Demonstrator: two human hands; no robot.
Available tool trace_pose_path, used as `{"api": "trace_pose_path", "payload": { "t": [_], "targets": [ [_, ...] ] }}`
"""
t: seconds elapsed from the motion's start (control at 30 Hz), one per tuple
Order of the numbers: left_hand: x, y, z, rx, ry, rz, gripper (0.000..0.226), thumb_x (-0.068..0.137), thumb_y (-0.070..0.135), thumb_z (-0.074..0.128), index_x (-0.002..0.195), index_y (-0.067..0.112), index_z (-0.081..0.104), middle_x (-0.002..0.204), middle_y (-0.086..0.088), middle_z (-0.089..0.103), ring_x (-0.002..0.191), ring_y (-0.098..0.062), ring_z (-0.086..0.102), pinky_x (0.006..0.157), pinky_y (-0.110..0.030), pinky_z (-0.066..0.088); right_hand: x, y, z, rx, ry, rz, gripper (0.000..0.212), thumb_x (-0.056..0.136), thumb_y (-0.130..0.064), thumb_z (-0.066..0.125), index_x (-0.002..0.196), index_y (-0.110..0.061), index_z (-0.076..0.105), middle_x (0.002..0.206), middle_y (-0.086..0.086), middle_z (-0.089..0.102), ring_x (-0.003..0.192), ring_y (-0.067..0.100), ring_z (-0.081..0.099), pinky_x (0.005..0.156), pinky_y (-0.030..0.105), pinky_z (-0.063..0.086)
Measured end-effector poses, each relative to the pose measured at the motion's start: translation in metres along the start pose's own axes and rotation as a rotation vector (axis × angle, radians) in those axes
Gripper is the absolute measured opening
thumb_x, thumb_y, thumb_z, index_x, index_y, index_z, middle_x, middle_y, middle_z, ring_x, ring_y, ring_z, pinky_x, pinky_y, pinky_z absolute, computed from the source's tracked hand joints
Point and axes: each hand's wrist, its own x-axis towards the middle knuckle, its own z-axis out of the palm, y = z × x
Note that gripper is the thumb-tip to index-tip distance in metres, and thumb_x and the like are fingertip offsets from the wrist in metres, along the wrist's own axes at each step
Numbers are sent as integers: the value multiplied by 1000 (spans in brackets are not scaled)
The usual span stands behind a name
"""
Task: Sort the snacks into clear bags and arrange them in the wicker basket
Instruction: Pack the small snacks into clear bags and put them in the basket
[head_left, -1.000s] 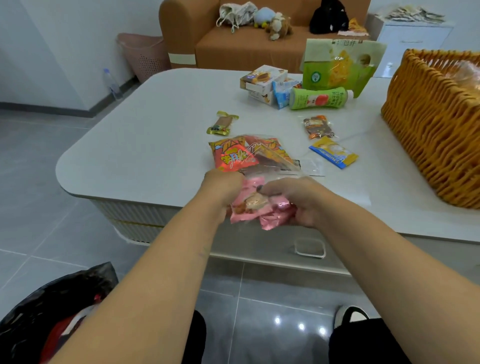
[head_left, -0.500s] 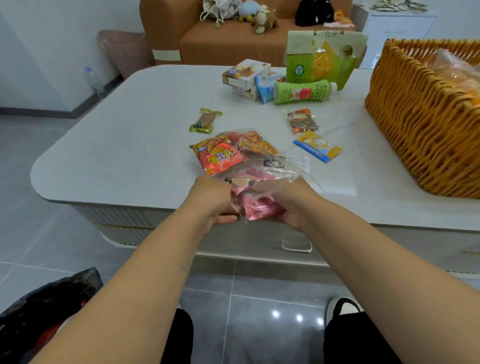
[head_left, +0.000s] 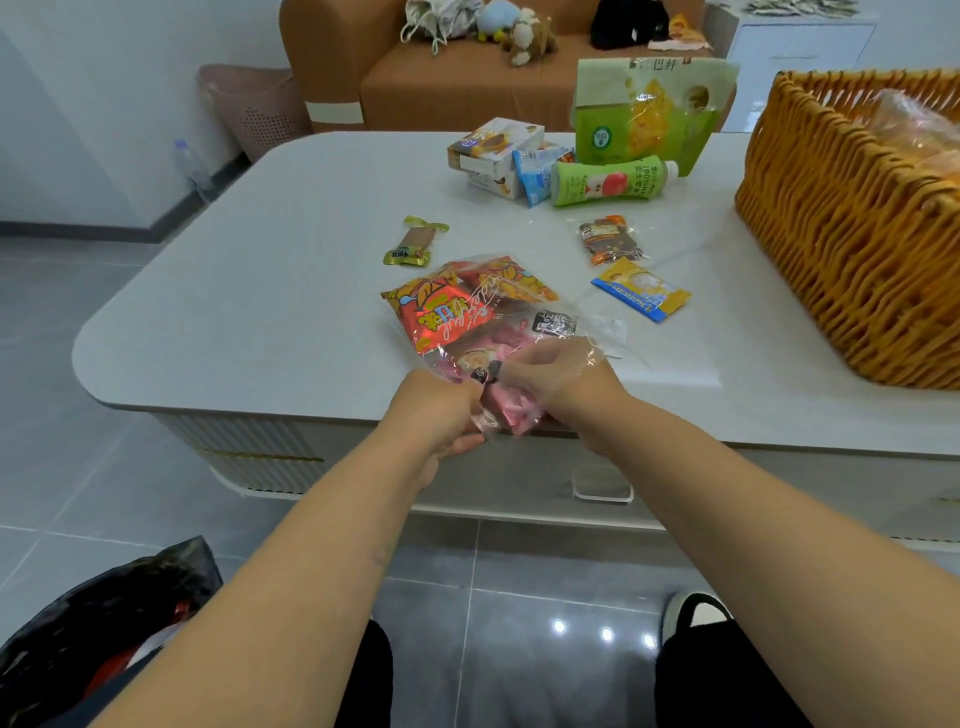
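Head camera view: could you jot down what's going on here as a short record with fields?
Setting: white table, sofa behind
Left hand: grips the near end of the clear bag
Right hand: grips the same bag end
Bag contents: orange and pink snack packs
Loose snacks: green-wrapped candy, brown packet, yellow-blue packet
Far items: green bottle lying on its side, boxes, green pouch
Wicker basket: right side of table, something clear-wrapped inside
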Motion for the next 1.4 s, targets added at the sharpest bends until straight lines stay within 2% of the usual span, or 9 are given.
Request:
{"api": "trace_pose_path", "payload": {
  "t": [0.23, 0.37, 0.47, 0.53, 0.7, 0.83, 1.07, 1.23, 1.4],
  "targets": [
    [1, -1, -4, -191, 14, -20, 5, 94, 5, 59, 95, 1, 62, 80, -14, 68, 74, -24, 68, 69, -34, 60, -3, -6, -1, -50, -114, 4, 15, 87, -12, 66, 74, -10, 72, 59, 1, 62, 53, 12, 54, 48, 17, 44],
    [6, -3, -6, -168, 70, 6, 13, 89, -9, 58, 101, -12, 60, 79, -21, 69, 62, -23, 70, 60, -34, 62, -10, -4, 3, -41, 51, 6, 3, 85, -8, 63, 83, -8, 65, 55, 3, 63, 44, 11, 60, 44, 18, 48],
    [6, -3, -7, -142, 71, 14, 7, 91, -11, 55, 95, -11, 60, 70, -18, 66, 49, -16, 67, 52, -28, 59, -12, 14, 9, 19, 174, 51, 42, 78, -20, 64, 115, -20, 45, 76, 10, 70, 71, 30, 69, 70, 45, 59],
    [4, -2, -7, -118, 50, 16, 6, 92, -7, 56, 89, -6, 61, 68, -15, 66, 48, -13, 66, 52, -27, 59, -11, 17, 7, 20, 109, 74, 50, 81, -21, 66, 126, -22, 45, 85, 7, 69, 76, 26, 67, 77, 43, 58],
    [1, -3, -10, -59, -24, 3, 13, 96, -1, 55, 83, 1, 56, 72, -12, 67, 69, -20, 70, 64, -35, 61, -12, 1, -7, 48, -129, 79, 38, 88, -4, 59, 119, -26, 65, 81, 4, 70, 53, 10, 54, 48, 17, 44],
    [0, -5, -12, -70, -57, -10, 13, 97, 2, 54, 85, 0, 57, 72, -11, 69, 70, -20, 70, 66, -35, 59, -13, -4, -19, -33, -251, 112, 37, 90, -12, 56, 117, -34, 67, 75, 6, 68, 48, 11, 47, 43, 18, 38],
    [1, -6, -12, -114, 23, 13, 6, 88, -9, 59, 92, -6, 62, 74, -14, 66, 59, -18, 66, 58, -30, 61, -23, 15, 8, 309, 89, -60, 21, 85, -5, 58, 91, -19, 72, 91, 13, 71, 73, 24, 63, 64, 32, 49],
    [-2, -4, -13, -91, 34, -15, 9, 87, -8, 56, 91, -2, 61, 85, -16, 71, 56, -16, 71, 42, -23, 52, -21, 5, -11, 274, -24, 197, 15, 79, -3, 54, 87, -3, 67, 70, 15, 66, 48, 21, 57, 44, 20, 41],
    [3, -6, -16, -83, 9, -37, 18, 88, -4, 58, 106, -6, 62, 98, -17, 74, 74, -22, 75, 57, -30, 59, -15, 7, -17, 515, 204, 124, 24, 83, 1, 44, 87, -10, 65, 81, 15, 63, 49, 19, 61, 44, 20, 39]
  ]
}}
